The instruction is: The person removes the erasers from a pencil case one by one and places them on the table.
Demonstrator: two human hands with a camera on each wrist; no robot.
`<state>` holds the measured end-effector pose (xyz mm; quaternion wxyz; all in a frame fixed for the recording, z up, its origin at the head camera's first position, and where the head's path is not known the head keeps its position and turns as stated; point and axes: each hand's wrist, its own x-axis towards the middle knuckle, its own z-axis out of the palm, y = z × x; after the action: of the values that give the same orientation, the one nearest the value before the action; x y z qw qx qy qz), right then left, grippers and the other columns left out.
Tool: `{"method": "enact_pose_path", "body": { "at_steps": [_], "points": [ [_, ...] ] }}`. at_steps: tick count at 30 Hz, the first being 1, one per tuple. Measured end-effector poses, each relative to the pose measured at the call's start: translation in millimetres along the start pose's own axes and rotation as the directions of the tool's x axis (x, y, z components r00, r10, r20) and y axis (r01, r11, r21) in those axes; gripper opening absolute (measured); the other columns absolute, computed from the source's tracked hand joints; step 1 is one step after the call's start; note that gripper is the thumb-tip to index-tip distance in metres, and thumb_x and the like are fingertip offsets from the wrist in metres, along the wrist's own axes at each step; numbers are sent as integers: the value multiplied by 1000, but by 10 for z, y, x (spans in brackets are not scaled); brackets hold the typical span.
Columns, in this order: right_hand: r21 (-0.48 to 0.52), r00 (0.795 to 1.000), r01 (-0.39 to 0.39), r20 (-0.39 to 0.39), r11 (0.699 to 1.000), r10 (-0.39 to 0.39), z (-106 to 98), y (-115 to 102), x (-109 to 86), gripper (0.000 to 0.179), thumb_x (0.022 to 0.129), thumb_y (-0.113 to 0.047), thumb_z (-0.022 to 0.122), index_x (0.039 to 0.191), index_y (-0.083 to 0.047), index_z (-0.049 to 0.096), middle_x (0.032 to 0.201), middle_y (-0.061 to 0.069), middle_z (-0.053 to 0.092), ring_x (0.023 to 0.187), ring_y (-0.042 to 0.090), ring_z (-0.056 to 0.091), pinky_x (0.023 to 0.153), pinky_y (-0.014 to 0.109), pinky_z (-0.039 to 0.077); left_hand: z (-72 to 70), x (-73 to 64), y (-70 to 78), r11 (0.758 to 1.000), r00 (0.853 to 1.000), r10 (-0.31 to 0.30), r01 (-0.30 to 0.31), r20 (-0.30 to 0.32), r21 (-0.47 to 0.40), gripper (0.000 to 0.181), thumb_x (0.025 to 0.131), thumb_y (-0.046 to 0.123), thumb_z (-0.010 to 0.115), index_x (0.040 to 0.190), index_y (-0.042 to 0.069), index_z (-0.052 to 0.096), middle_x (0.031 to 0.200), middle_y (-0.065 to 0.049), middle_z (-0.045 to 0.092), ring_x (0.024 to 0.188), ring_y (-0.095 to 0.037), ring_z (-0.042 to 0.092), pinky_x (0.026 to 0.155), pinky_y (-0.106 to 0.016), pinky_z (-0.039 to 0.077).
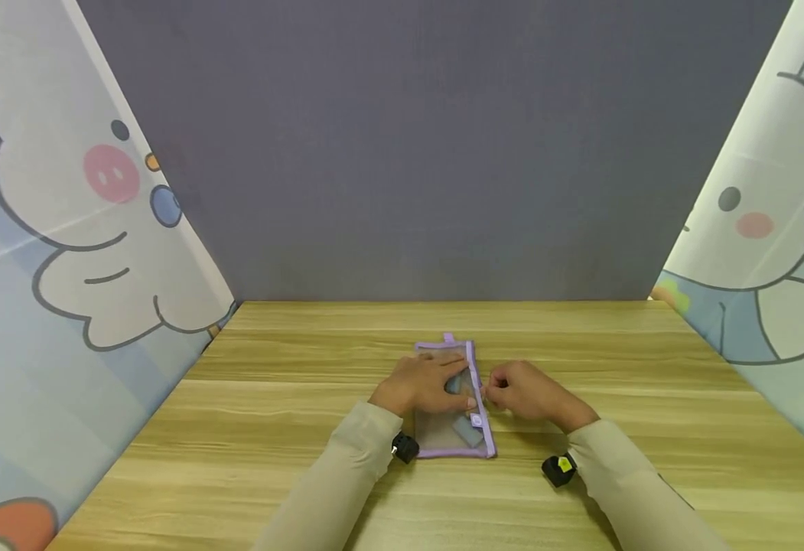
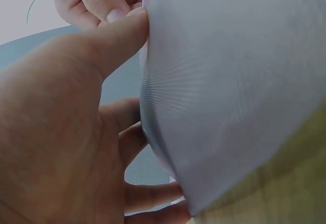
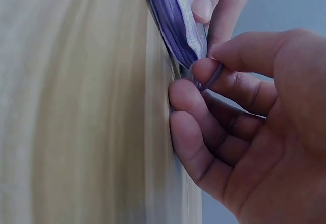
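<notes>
Item: flat translucent mesh pouch with lilac trim and zip (image 1: 454, 398), lying lengthwise on the light wood-grain table (image 1: 291, 428), about midway between its left and right edges and nearer the front edge than the back. Through the mesh we see a small grey-blue block (image 1: 468, 432) at the pouch's near end.

Left hand (image 1: 421, 383): we record it lying flat on the pouch, fingers spread across the mesh, thumb against the zip edge.

Right hand (image 1: 524, 392): just beside the pouch's right long edge, fingers curled, thumb and forefinger pinching the lilac zip pull (image 3: 211, 77).
</notes>
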<state>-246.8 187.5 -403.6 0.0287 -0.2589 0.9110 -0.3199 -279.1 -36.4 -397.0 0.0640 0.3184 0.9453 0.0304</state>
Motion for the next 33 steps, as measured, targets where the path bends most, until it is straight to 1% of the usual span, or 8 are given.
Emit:
{"method": "enact_pose_path", "body": {
  "at_steps": [7,9,13,16,22,26,30,33],
  "points": [
    [11,1000,-25,6,1000,25,-8,-23,41,29,100,-20,63,72,-11,63,62,-5,56,53,9,48,51,26,42,12,-21,-75,998,999,46,-47,-29,-37,81,91,73,49,158,31,33,162,14,26,145,-31,33,108,-56,33],
    [13,1000,-27,15,1000,27,-9,-28,45,28,100,-20,63,73,-11,64,63,-5,57,54,9,49,51,27,43,17,-30,-105,996,997,63,-65,-36,-55,81,90,72,52,158,31,33,162,14,27,145,-29,33,108,-57,34],
    [24,999,-39,22,999,39,-22,-37,46,27,99,-18,62,74,-11,64,63,-3,58,54,9,50,51,27,43,6,-46,-158,990,991,118,-123,-63,-70,83,87,71,58,157,30,37,161,11,31,146,-23,32,108,-55,35],
    [31,998,-53,20,998,53,-37,-31,50,25,99,-17,62,75,-10,64,64,-2,58,55,10,49,51,27,42,-4,-50,-182,986,986,149,-154,-70,-68,85,84,72,61,156,33,39,161,11,31,146,-19,31,108,-55,35],
    [54,998,-63,25,997,62,-25,-4,45,23,99,-15,61,77,-11,66,64,-2,59,54,9,49,50,26,43,6,-53,-172,989,989,138,-141,-56,-49,86,78,78,63,153,42,41,162,10,29,147,-21,30,106,-59,34],
    [59,998,-61,22,996,60,1,14,10,25,100,-16,61,76,-11,66,64,-3,58,53,9,49,50,27,43,15,-57,-138,990,988,136,-137,-71,-13,84,77,79,63,150,42,46,161,10,32,145,-22,34,103,-56,39],
    [33,999,-54,4,998,54,-2,6,-32,28,100,-18,61,73,-12,65,63,-4,57,53,8,48,51,27,43,1,-60,-101,990,988,136,-137,-75,-9,85,76,80,63,150,42,47,159,10,35,144,-22,36,101,-51,42],
    [26,999,-38,-3,999,38,-7,-1,-45,29,99,-19,61,72,-12,65,63,-5,57,53,8,48,51,26,42,2,-55,-96,992,990,124,-124,-70,0,85,75,82,62,150,44,46,159,12,35,144,-20,36,100,-48,43]
  ]
}}
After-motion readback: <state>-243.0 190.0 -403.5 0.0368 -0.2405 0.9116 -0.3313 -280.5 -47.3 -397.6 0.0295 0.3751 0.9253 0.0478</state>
